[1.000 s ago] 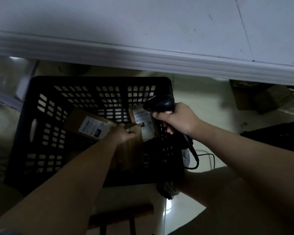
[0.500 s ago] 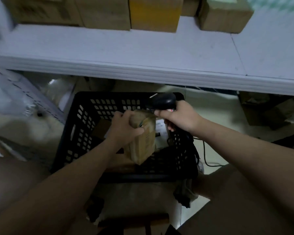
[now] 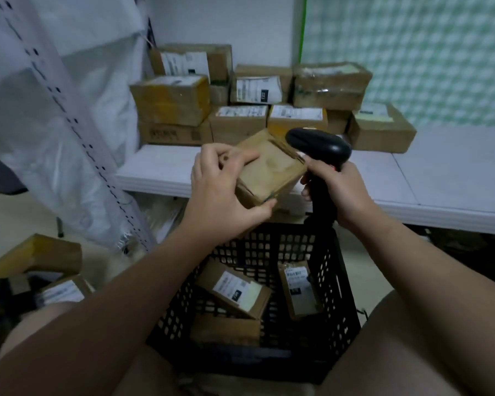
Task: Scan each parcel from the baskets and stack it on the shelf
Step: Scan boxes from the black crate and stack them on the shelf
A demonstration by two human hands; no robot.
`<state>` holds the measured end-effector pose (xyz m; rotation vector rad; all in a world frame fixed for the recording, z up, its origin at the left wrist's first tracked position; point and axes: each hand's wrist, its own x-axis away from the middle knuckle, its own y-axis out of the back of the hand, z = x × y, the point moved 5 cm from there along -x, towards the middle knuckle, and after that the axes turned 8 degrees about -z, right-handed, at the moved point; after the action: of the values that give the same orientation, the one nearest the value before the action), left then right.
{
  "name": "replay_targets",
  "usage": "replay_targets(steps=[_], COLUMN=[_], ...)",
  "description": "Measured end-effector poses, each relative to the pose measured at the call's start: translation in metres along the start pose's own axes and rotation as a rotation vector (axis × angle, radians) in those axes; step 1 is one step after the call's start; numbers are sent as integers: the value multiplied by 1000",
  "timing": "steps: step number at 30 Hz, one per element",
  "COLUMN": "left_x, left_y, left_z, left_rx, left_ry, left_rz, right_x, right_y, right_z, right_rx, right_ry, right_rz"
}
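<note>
**Asker:** What is the biggest thing near your hands?

**Me:** The white shelf (image 3: 160, 167). Its front edge runs just beyond and below both hands. Past my right hand (image 3: 340, 190) the board lies bare out to the right. Beyond my left hand (image 3: 215, 192), stacked parcels (image 3: 172, 101) fill the back of the shelf up to the wall, two layers high in places.

**Asker:** And underneath?

**Me:** The black basket (image 3: 340, 281) sits under both forearms, with its far rim close to the shelf edge. Inside it, a labelled parcel (image 3: 235, 290) lies tilted below my left wrist. A narrower labelled parcel (image 3: 297, 287) leans on the basket wall below my right wrist.

**Asker:** Which one are you holding?

**Me:** A small brown parcel (image 3: 269, 170), held tilted above the basket's far rim and level with the shelf edge. My left hand is curled round its left side, with my fingers over the top and my thumb under the near lower edge.

**Asker:** And the other hand?

**Me:** It is wrapped tightly round the handle of the barcode scanner (image 3: 320, 147). The scanner's head sits just right of the parcel, at its upper corner. I cannot tell whether the two touch.

**Asker:** Where is there room to move?

**Me:** There is open board to the right of my right hand. Left of my left hand, a perforated upright (image 3: 77, 124) and plastic sheeting (image 3: 69, 67) stand near.
</note>
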<state>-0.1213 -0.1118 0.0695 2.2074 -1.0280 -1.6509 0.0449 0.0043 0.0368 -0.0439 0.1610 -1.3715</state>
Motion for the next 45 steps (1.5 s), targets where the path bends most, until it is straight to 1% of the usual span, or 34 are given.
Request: replay_targets(steps=[2,4,6,8,12,15,17,19,20,21,23,24,25,26,27,28,29,30,32,34,36,37,39,41,43,45], left_x=[-9,-10,-8,-6,7,13,17,16,14,9,3,4,8,13,17,18,18,17,10,-4,-26,-38,-60,-75,-87,-91], left_y=[1,-14,-37,-61,-95,-105,-105,-96,-91,-85,-82,-85,-91,-97,-102,-104,-102,-99,-90,-77,-62,-56,-50,-51,-53,-58], left_z=[-5,-2,10,23,35,41,47,45,44,44,55,63,69,71,74,77,81,86,95,95,88,80,61,49,45,45], left_rx=[-103,-188,-225,-211,-229,-190,-115,5,51,67,112,200,337,492,625,726,780,799,764,634,497,413,324,307,312,304], left_ry=[-201,-378,-459,-467,-537,-471,-414,-289,-174,-22,397,651,894,1089,1212,1273,1283,1265,1146,987,774,652,461,379,369,398], left_rz=[-38,-21,18,81,249,318,348,333,296,234,127,140,188,231,244,215,160,109,60,93,170,225,361,449,430,368], right_x=[-4,-3,-2,1,1,-5,-8,-9,-9,-10,-12,-13,-14,-13,-12,-10,-9,-9,-13,-17,-21,-22,-27,-32,-36,-40], right_y=[0,3,8,14,21,22,18,11,7,4,-1,-4,-7,-11,-15,-19,-21,-22,-16,-8,0,4,9,12,16,22], right_z=[4,3,-3,-13,-32,-36,-39,-42,-43,-43,-44,-44,-44,-44,-43,-42,-40,-38,-31,-20,-12,-9,-8,-14,-21,-25], right_rx=[-88,-147,-173,-176,-126,-117,-113,-98,-92,-83,-77,-71,-64,-63,-65,-64,-52,-26,98,183,160,129,97,108,108,107], right_ry=[-10,-26,-50,-111,-202,-212,-215,-213,-212,-209,-196,-188,-182,-184,-189,-195,-193,-179,-71,100,232,253,216,123,47,11], right_rz=[11,15,8,6,39,12,2,10,7,-4,-34,-40,-29,-1,35,69,85,76,-6,-105,-157,-156,-107,-41,-22,-57])
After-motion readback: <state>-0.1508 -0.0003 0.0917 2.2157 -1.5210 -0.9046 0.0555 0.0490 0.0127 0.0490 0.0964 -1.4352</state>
